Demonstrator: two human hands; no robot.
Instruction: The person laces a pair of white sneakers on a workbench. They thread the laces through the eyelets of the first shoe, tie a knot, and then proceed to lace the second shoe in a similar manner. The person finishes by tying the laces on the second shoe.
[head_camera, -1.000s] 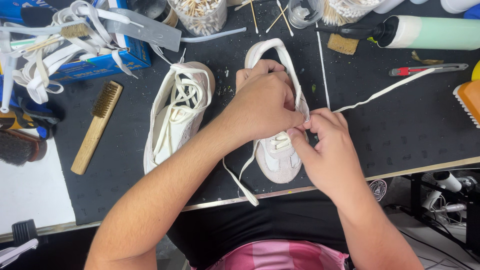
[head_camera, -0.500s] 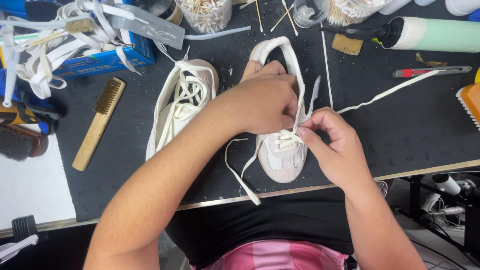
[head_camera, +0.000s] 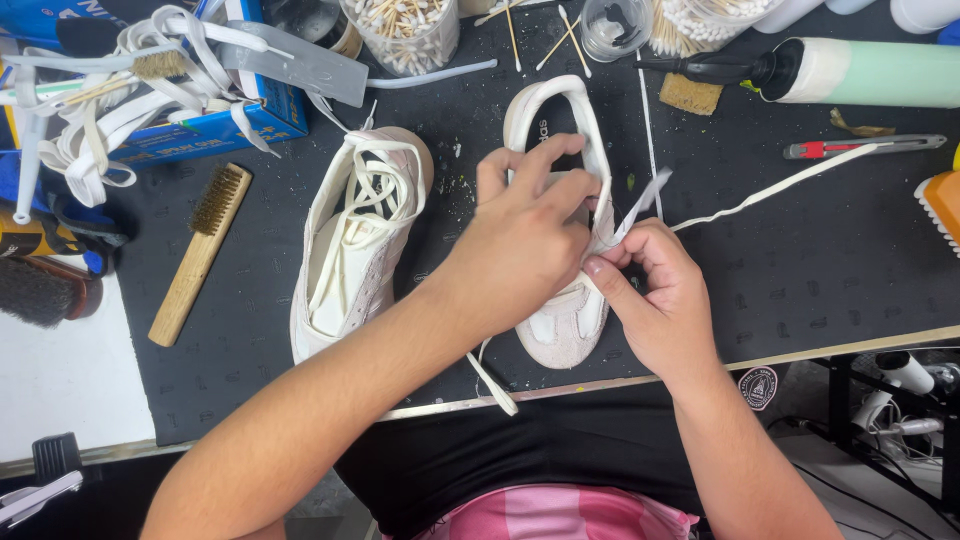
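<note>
The shoe (head_camera: 560, 320) sat near the mat's (head_camera: 800, 280) front edge, my left hand (head_camera: 525, 235) clamped over its top. My right hand (head_camera: 655, 290) pinched the lace (head_camera: 640, 205) tight beside it, and the other shoe (head_camera: 355, 245) lay just left with a brush (head_camera: 200, 250) further out.

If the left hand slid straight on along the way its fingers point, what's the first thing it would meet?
The left hand points up and right over the white shoe. Straight on, it would likely meet the shoe's heel collar first, then the loose white lace; depth is unclear.
</note>
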